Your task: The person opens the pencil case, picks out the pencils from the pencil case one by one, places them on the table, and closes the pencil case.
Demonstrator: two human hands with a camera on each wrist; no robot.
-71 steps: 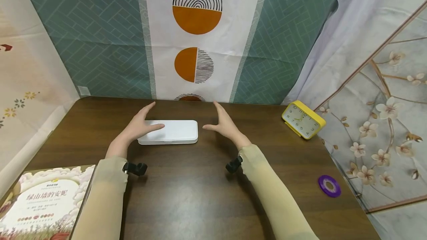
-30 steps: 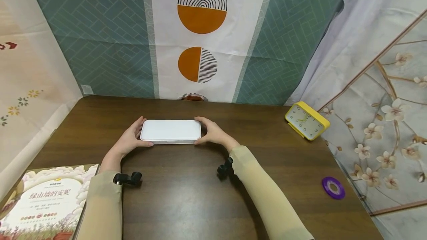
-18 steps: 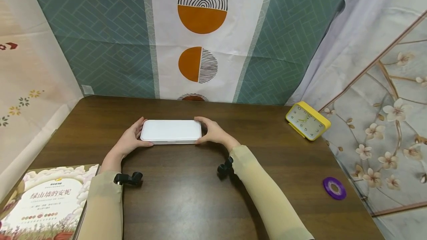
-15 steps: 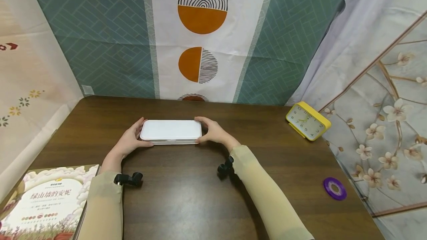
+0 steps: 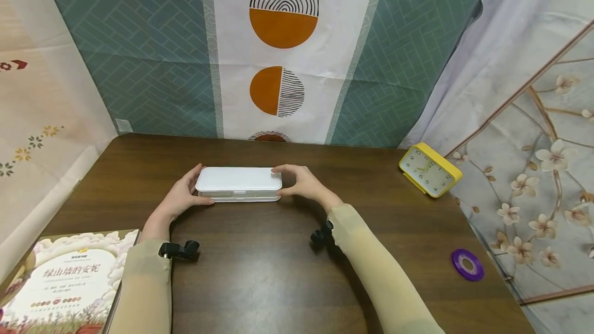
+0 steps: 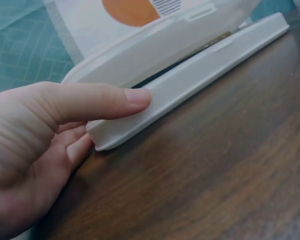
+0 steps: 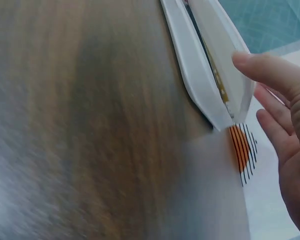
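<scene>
A long white pencil case (image 5: pixel 238 178) lies on the brown table, its hinged lid (image 6: pixel 155 45) tilted up from the base (image 6: pixel 210 62) along the front. My left hand (image 5: pixel 178 195) grips the left end of the base, thumb on the front wall and fingers round the end. At the other end my right hand (image 5: pixel 306 184) holds the lid, thumb at its front edge and fingers behind. Through the gap in the right wrist view a thin gold-brown strip (image 7: pixel 219 82) shows inside; what it is I cannot tell.
A yellow alarm clock (image 5: pixel 430 170) stands at the back right. The purple ring-shaped object (image 5: pixel 467 265) lies near the table's right edge. At the front left is a book (image 5: pixel 69 277) with a pale illustrated cover. A patterned cloth (image 5: pixel 158 55) hangs behind the table.
Both hands came in from either side and took hold of the pencil case's ends. The lid has since risen at the front, and my right hand has shifted slightly right with it.
</scene>
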